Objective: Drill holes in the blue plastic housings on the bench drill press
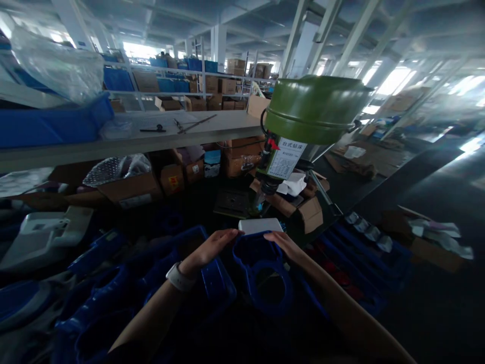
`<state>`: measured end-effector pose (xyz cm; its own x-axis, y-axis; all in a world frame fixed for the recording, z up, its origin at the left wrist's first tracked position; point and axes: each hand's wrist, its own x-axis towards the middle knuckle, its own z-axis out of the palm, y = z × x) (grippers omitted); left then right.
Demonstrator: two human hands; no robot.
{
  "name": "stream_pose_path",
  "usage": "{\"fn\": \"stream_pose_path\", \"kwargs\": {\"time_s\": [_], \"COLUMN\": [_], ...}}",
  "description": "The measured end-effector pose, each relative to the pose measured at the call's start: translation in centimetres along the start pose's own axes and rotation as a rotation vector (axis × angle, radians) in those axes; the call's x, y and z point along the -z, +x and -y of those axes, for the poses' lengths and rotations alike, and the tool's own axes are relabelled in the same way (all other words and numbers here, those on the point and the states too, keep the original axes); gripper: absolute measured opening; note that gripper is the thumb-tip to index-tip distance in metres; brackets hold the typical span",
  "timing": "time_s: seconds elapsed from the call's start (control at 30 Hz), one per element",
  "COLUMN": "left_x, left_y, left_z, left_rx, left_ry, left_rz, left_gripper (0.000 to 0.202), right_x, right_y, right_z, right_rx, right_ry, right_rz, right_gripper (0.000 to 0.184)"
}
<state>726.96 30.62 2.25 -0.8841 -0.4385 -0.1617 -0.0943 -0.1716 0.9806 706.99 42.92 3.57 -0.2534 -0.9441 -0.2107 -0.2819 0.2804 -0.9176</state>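
Blue casing is near centre, just this side of the white block and in front of the green drill press. Both hands on it: left hand has a narrow grip at the far left corner, right hand pinches the far rim toward the right. Undersides hidden, so can't tell how far the fingers wrap, or whether the white block bears any of the weight. Looks like hard moulded plastic — I'd expect light for its size, stiff overall, maybe some flex in the thin ring at the near end. Glossy blue parts in the pile to the left suggest a slick skin, so a loose pinch could slide or let it twist. Not very fragile, I'd guess; thin rim edges are the likely weak spot. Best hold: the two side walls of the far, boxier end, one hand each side, thumbs on top — keep off the open ring, which hangs toward the near side and would lever the part round.
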Motion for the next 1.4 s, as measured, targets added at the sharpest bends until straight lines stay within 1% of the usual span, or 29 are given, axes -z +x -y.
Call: {"fn": "stream_pose_path", "kwargs": {"time_s": [0.13, 0.23, 0.37, 0.43, 0.5, 0.57, 0.63, 0.7, 0.73, 0.83, 0.93, 1.03, 1.17, 1.27, 1.4], "left_x": [0.3, 0.5, 0.7, 0.8, 1.0, 1.4, 1.8, 2.4, 2.6, 3.3, 3.6, 3.7, 3.7, 4.2, 5.2], "left_y": [-0.5, -0.6, -0.6, -0.6, -0.4, -0.2, 0.1, 0.2, 0.2, -0.3, -1.5, -2.7, -4.2, -4.9, -5.4], "left_z": [-0.5, -0.7, -0.7, -0.5, -0.2, 0.2, 0.5, 0.7, 0.7, 0.2, -0.8, -1.5, -1.1, -0.3, 0.5], "left_rx": [0.000, -0.006, 0.016, 0.027, 0.034, 0.013, -0.028, -0.074, -0.096, -0.161, -0.246, -0.378, -0.535, -0.580, -0.586], "left_ry": [0.086, 0.157, 0.225, 0.213, 0.122, 0.010, -0.040, -0.011, 0.013, 0.142, 0.306, 0.399, 0.564, 0.674, 0.740], "left_rz": [0.020, -0.025, -0.049, -0.072, -0.086, -0.049, 0.036, 0.109, 0.128, 0.127, 0.101, 0.046, -0.030, -0.117, -0.165], "left_gripper": [0.064, 0.061, 0.054, 0.051, 0.051, 0.050, 0.048, 0.046, 0.045, 0.040, 0.034, 0.028, 0.023, 0.020, 0.019], "right_x": [-0.8, -1.1, -1.5, -1.6, -1.6, -1.5, -1.4, -1.5, -1.6, -2.1, -2.6, -2.9, -3.1, -3.7, -4.9], "right_y": [-0.1, -0.3, -0.5, -0.5, -0.6, -0.4, -0.1, 0.4, 0.7, 1.5, 2.1, 2.9, 4.0, 4.7, 5.1], "right_z": [0.2, 0.2, 0.2, 0.2, 0.2, 0.2, 0.0, -0.3, -0.4, -0.7, -0.7, -0.5, 0.4, 0.9, 0.9], "right_rx": [-0.023, -0.037, -0.080, -0.083, -0.074, -0.072, -0.083, -0.106, -0.120, -0.154, -0.165, -0.140, -0.110, -0.053, 0.093], "right_ry": [0.030, 0.039, 0.063, 0.077, 0.092, 0.112, 0.139, 0.174, 0.194, 0.249, 0.276, 0.250, 0.178, 0.085, -0.037], "right_rz": [0.034, 0.038, 0.037, 0.032, 0.033, 0.043, 0.061, 0.092, 0.112, 0.171, 0.215, 0.245, 0.309, 0.301, 0.243], "right_gripper": [0.041, 0.040, 0.039, 0.040, 0.040, 0.040, 0.040, 0.041, 0.042, 0.045, 0.045, 0.047, 0.050, 0.044, 0.038]}}
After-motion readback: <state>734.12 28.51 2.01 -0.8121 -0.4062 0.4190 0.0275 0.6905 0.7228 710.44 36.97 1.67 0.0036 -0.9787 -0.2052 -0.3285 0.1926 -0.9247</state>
